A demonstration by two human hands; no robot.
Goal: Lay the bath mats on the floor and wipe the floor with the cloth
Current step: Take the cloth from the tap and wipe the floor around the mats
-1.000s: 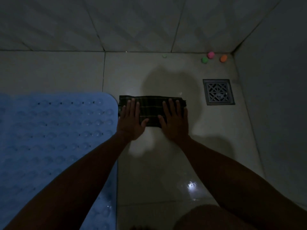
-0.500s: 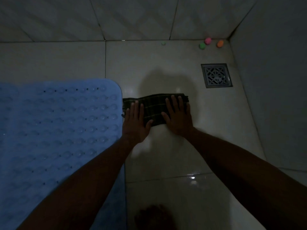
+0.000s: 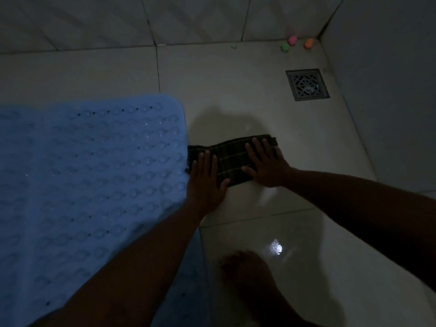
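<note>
1. The folded cloth [image 3: 232, 159] lies on the floor [image 3: 236, 90], long axis left-right, left end touching the mat [image 3: 89, 166].
2. Left hand [image 3: 206, 179] and right hand [image 3: 266, 165] press flat, fingers straight, on its ends.

Single head-worn camera, looking steeply down at the floor [image 3: 236, 90] from close above. Faces the room corner. No second view.

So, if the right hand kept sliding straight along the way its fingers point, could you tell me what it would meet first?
The right hand lies flat on the dark cloth, fingers pointing up-left towards the far wall. Beyond the cloth's edge the line crosses only bare floor tile, so the wall's base probably comes first; the floor drain lies off to the right.
</note>
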